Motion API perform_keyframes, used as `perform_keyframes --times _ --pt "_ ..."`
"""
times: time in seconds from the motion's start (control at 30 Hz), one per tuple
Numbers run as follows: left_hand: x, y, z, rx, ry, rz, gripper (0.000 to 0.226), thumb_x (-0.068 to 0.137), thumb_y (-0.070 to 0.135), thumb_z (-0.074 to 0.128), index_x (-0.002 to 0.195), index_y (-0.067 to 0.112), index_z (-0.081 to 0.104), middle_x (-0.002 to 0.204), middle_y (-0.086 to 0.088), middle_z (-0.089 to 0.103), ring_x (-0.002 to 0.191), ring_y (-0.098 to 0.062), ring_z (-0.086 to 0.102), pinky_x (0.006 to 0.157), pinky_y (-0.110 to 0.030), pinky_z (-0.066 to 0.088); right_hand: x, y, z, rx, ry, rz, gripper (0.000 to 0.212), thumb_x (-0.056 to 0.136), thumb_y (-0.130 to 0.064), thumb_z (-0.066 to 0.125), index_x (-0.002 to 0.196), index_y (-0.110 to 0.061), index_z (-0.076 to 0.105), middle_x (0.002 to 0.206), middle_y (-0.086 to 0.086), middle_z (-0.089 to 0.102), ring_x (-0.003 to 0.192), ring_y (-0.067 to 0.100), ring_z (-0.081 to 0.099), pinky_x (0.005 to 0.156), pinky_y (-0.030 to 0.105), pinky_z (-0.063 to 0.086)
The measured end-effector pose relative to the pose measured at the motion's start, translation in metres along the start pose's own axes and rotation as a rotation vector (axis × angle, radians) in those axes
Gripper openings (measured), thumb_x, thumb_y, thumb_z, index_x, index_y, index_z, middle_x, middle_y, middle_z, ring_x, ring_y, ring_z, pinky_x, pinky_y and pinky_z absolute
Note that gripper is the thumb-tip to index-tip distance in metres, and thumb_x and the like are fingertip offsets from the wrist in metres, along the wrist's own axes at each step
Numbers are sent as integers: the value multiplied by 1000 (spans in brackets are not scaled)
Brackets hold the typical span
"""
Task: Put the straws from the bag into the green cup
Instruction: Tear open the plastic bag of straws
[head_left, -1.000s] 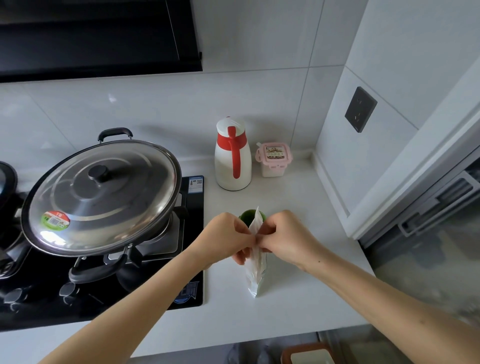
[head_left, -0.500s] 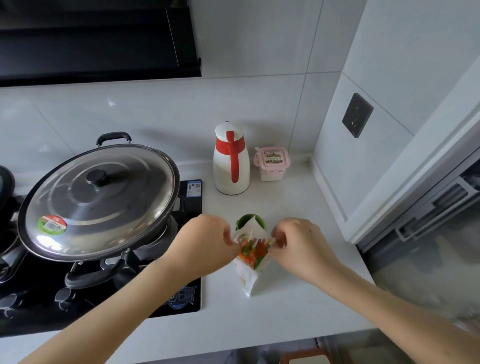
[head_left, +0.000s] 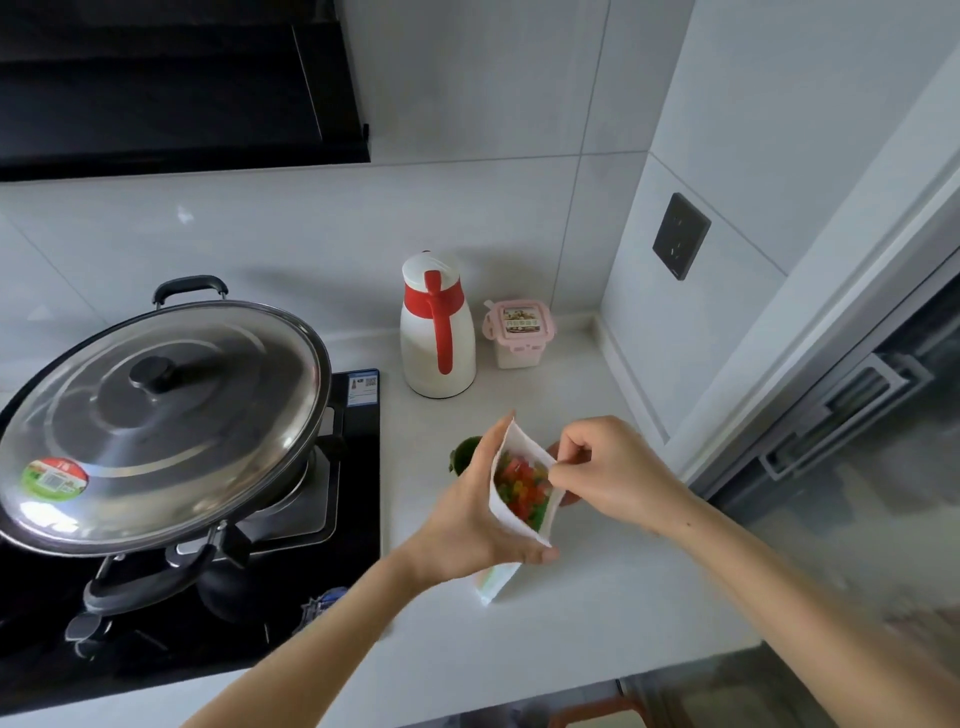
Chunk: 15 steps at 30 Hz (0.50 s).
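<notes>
A white bag (head_left: 506, 512) stands open on the counter, with the red, orange and green ends of the straws (head_left: 521, 488) showing inside its mouth. My left hand (head_left: 467, 519) wraps around the bag's left side and holds it upright. My right hand (head_left: 608, 470) pinches the right edge of the bag's mouth with thumb and forefinger. The green cup (head_left: 464, 453) stands just behind the bag on its left, mostly hidden by my left hand.
A white and red thermos jug (head_left: 437, 327) and a small pink-lidded container (head_left: 519, 332) stand at the back of the white counter (head_left: 597, 613). A large lidded wok (head_left: 156, 415) sits on the black stove (head_left: 358, 467) at left. A wall rises at right.
The bag's top went from pinched shut to pulled open, showing the straws. My left hand shifted to grip the bag's side, and the view moved closer and to the right.
</notes>
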<state>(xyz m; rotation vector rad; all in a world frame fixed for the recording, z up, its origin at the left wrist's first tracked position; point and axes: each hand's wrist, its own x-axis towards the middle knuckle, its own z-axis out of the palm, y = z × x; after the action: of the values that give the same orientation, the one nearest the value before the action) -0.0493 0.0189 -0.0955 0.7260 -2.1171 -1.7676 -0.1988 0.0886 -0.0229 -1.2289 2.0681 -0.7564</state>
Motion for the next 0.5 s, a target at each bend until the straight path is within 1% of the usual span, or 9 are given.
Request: perform_keyframes --times 0.07,0.13,0.2,0.27,0.33,0.37,0.4,0.47,0.5 --pt "0 -6 5 -157 62 31 91 60 14 83 129 45 32 126 -5 48 117 -23 51 96 -42 49 -2 4 -10 64 5 18 20 70 -3 58 54 -8 46 87 31 65 67 19 73 71 57 56" --pt "2 -11 10 -189 98 55 82 63 8 80 123 49 41 122 -7 52 114 -26 54 89 -35 52 -7 4 -14 110 -21 25 14 69 -2 56 58 -5 48 94 38 62 68 19 73 72 60 55" --pt "4 -16 17 -175 79 68 88 63 11 82 123 56 36 123 -5 53 114 -23 54 89 -33 52 -11 3 -14 138 -28 37 10 68 -1 54 60 -2 48 97 39 61 65 22 73 70 58 56" --pt "6 -24 28 -121 54 74 99 60 17 85 130 52 25 126 -5 51 116 -21 53 90 -32 51 -13 4 -14 168 -18 70 11 70 2 52 60 -2 48 98 37 61 60 25 72 69 55 55" --pt "6 -30 40 -92 78 45 99 59 24 87 137 30 25 124 -5 54 115 -22 54 89 -29 51 -15 4 -17 192 0 105 16 72 4 51 59 -4 47 90 35 59 61 26 72 68 52 52" --pt "5 -32 45 -99 110 30 96 58 27 88 135 19 31 121 -6 57 114 -23 55 88 -28 52 -16 4 -19 213 8 117 18 73 4 51 58 -4 46 82 34 54 63 26 73 70 53 52" --pt "5 -32 50 -116 144 28 92 57 29 88 132 14 36 119 -8 58 113 -26 56 87 -30 53 -17 3 -22 238 15 127 20 73 5 51 57 -5 45 76 31 50 65 27 73 72 54 52" --pt "4 -22 54 -162 216 73 88 57 27 87 129 22 37 119 -6 57 112 -25 56 88 -35 53 -19 0 -34 307 36 134 24 74 6 52 54 -5 44 68 19 47 60 25 71 74 50 55" --pt "5 -13 53 -164 251 110 85 58 25 86 127 32 37 120 1 57 112 -20 56 89 -33 52 -20 -3 -41 359 53 126 26 75 8 51 54 -5 44 68 16 48 57 24 68 68 44 57"
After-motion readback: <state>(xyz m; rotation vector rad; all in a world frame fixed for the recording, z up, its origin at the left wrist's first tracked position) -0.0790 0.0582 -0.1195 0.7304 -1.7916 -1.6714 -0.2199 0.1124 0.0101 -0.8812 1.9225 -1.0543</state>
